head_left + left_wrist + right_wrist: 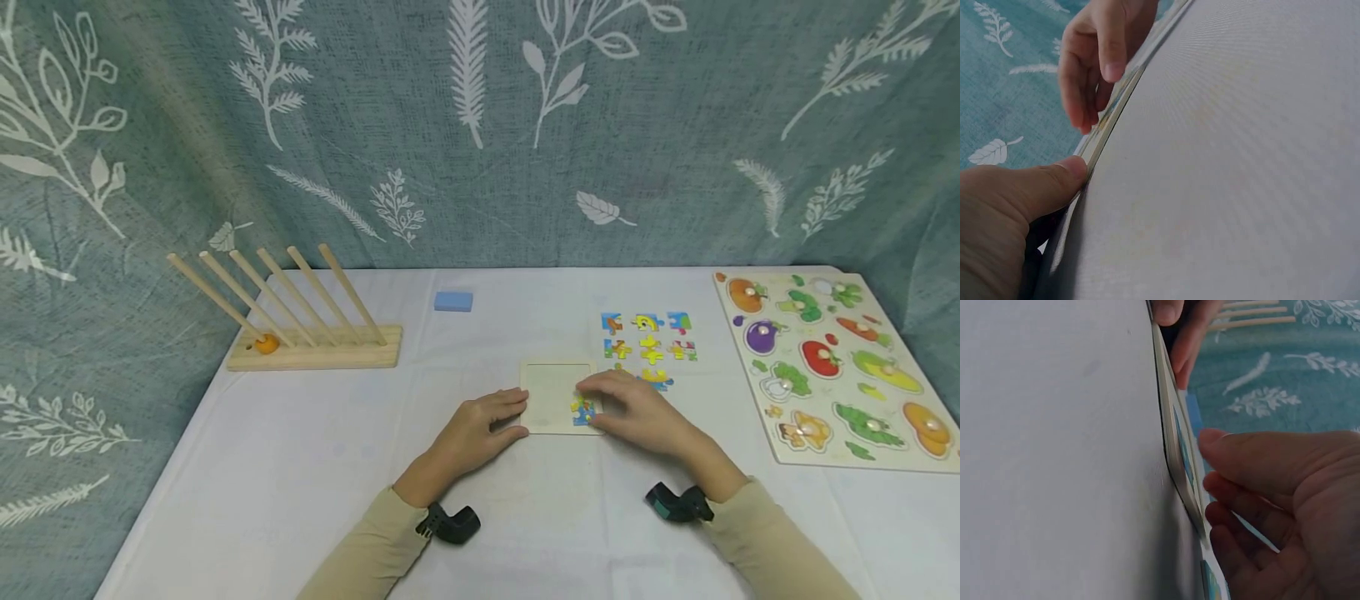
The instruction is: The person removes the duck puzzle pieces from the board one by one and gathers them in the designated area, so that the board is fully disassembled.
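A pale wooden puzzle tray (551,396) lies flat on the table between the hands. My left hand (483,423) holds it at the left side, fingers over the edge and thumb at the near corner; in the left wrist view the thumb (1054,184) meets the tray's rim. In the tray's near right corner sits a blue-and-yellow jigsaw piece (582,414). Over the tray's right edge curves my right hand (633,412), thumb and fingers apart and nothing between them in the right wrist view. Several loose jigsaw pieces (651,350) lie in rows behind that hand, which partly hides the nearest.
At the right lies a vegetable peg puzzle board (795,400). A wooden stand (337,357) with upright rods and one orange bead (266,343) is at the back left. A blue block (453,302) lies near the back edge, before a patterned curtain (480,200).
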### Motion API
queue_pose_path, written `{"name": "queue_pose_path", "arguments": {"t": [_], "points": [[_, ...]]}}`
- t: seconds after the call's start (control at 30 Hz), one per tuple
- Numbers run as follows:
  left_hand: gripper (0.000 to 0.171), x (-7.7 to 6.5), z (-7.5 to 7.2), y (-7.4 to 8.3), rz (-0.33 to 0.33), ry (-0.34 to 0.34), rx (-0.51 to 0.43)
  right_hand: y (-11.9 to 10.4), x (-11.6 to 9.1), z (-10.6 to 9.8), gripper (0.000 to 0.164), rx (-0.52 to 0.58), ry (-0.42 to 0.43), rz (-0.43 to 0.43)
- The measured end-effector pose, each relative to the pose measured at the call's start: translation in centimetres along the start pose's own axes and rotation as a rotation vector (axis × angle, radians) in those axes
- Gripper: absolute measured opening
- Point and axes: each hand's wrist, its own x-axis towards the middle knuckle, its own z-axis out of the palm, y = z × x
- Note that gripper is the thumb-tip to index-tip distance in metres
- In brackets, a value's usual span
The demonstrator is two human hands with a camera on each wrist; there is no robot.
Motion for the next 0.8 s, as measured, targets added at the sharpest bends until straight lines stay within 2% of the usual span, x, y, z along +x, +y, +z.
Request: {"name": "queue_pose_path", "arguments": {"t": [0.3,0.43,0.63,0.8], "points": [[0.041,0.03,-0.08,0.14,-0.011,-0.011,-0.002,-0.57,0.22,0.23,0.037,-0.098,-0.063,-0.05],[0.041,0.07,-0.13,0.1,-0.012,-0.007,0.001,-0.52,0.22,0.28,0.036,-0.095,-0.066,-0.05],[0.042,0.06,-0.11,0.11,-0.014,-0.012,-0.005,-0.23,0.1,0.65,0.033,-0.071,-0.024,-0.078],[0.042,0.07,-0.08,0.14,-0.014,-0.017,-0.005,-0.33,0.0,0.72,0.036,-0.034,-0.03,-0.027]]}}
